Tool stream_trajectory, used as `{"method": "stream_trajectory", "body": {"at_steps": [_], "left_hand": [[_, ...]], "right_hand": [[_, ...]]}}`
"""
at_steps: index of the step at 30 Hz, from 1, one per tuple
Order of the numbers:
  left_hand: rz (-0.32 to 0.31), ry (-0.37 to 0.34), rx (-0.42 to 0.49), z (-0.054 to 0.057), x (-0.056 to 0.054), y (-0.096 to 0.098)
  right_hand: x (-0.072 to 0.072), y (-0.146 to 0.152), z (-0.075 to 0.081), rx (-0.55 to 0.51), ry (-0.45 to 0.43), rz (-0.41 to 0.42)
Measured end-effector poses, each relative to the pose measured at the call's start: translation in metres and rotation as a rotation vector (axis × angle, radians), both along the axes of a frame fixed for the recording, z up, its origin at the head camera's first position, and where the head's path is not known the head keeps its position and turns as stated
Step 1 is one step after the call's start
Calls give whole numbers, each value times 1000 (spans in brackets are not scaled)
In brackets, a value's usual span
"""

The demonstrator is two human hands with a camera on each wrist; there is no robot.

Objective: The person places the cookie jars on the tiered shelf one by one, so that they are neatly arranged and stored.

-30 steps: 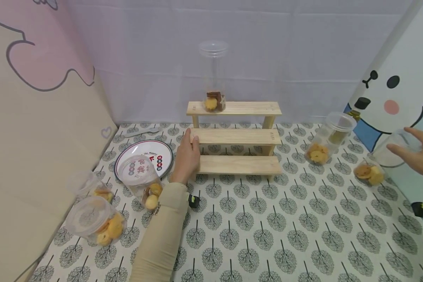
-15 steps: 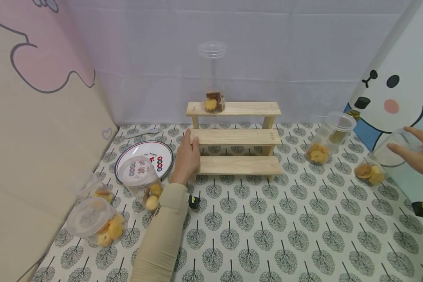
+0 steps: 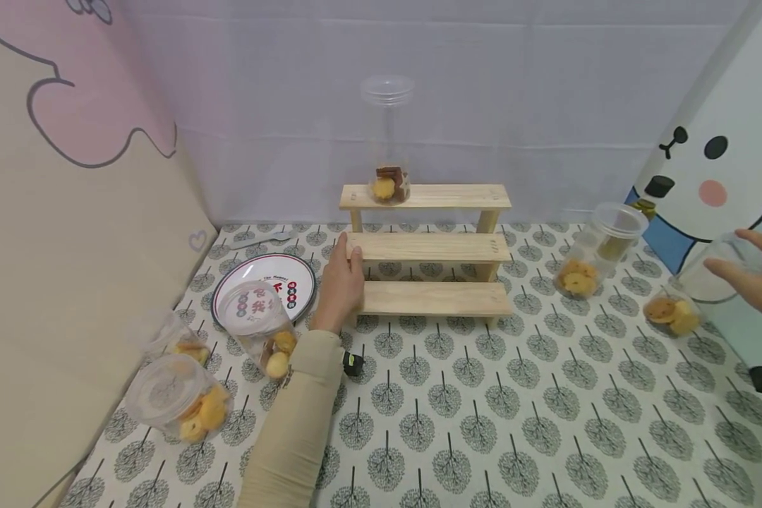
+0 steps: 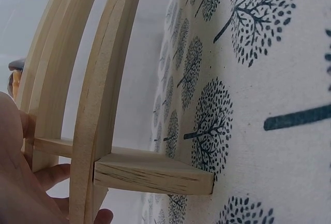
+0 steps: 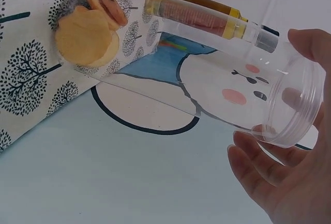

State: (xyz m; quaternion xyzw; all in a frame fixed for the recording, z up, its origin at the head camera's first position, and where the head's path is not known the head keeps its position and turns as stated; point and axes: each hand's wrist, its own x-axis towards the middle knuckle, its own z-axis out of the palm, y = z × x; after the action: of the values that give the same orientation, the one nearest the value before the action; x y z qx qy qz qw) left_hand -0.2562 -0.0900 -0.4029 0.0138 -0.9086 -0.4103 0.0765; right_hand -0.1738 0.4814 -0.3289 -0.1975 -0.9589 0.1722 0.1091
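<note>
My left hand (image 3: 339,289) grips the left end of a three-tier wooden shelf (image 3: 428,247) at the middle step. In the left wrist view, its fingers (image 4: 54,175) curl around and under the boards. At the far right, my right hand (image 3: 756,275) holds a clear jar (image 3: 673,317) by its lid end. The right wrist view shows thumb and fingers spread about the clear screw lid (image 5: 295,105), with round cookies (image 5: 85,35) at the jar's bottom. On the shelf's top step stands a tall clear jar (image 3: 387,134) with brown and yellow cookies.
Another cookie jar (image 3: 600,247) stands right of the shelf, with an amber bottle (image 5: 196,12) nearby. Left are a lettered plate (image 3: 298,271), a grey fork-like utensil (image 3: 263,240) and several cookie jars, one (image 3: 257,324) overlapping the plate. Walls flank both table sides.
The view shifts slightly, so everything sits a little further right in the frame. Both hands, the shelf and the jars keep their places.
</note>
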Motion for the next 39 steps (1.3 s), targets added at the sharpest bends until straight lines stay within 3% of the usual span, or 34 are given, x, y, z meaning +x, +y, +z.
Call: {"method": "stream_trajectory", "body": {"at_steps": [10,13,21,28,39], "left_hand": [[-10,16,8,1,0,0],[-6,8,12,1,0,0],[1,9,9,2,-1,-1],[3,1,13,2,0,-1],[-6,4,27,-1,0,-1]], "right_hand": [[-3,10,-6,16,41,3],[0,4,0,25,38,8],[-2,-11,17,14,126,2],[-9,-27,47,85,172,33],[-28,-72,115,60,180,94]]}}
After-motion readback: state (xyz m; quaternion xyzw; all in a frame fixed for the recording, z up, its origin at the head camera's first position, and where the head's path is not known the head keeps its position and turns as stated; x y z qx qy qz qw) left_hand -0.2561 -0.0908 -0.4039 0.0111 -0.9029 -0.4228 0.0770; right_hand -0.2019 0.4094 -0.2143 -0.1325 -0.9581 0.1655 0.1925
